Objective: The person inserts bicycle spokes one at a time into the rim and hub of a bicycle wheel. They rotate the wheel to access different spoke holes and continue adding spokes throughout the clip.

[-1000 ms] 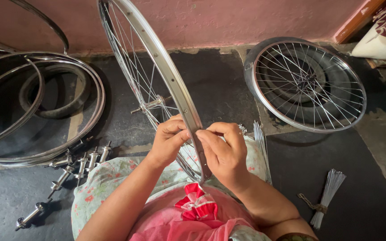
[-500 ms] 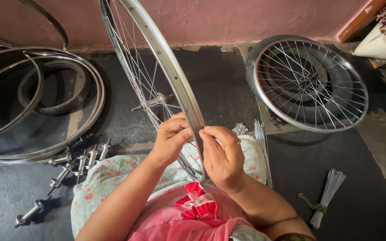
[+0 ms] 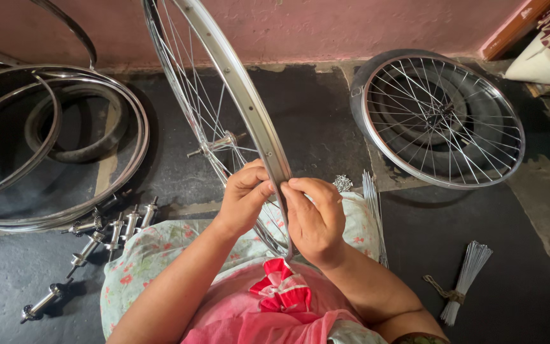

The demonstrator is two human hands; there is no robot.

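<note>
— What can't you make out from where you sit?

— The top of the wheel rim (image 3: 243, 95) runs out of the picture, so I see only its lower arc. Where it meets my lap the rim's bottom is hidden behind my right hand (image 3: 315, 220) and the red cloth (image 3: 281, 290). Whatever small part my fingertips (image 3: 288, 188) pinch at the rim is too tiny to tell.

— And the hands?

— My left hand (image 3: 244, 200) is curled closed against the rim's left side, fingers folded, thumb touching the metal. My right hand is closed on the rim's right edge, gripping it.

— How does the wheel look?

— Silvery, shiny, standing upright on edge between my knees, tilted slightly left. Thin spokes (image 3: 189, 95) fan to a hub (image 3: 218, 143) hanging near the middle.

— Anything around it?

— On the floor (image 3: 326, 121), a finished spoked wheel (image 3: 437, 118) lies flat to the right, bare rims (image 3: 65, 159) are stacked to the left, loose hubs (image 3: 106, 229) sit beside my left knee, and a tied bundle of spokes (image 3: 466, 280) lies at right.
</note>
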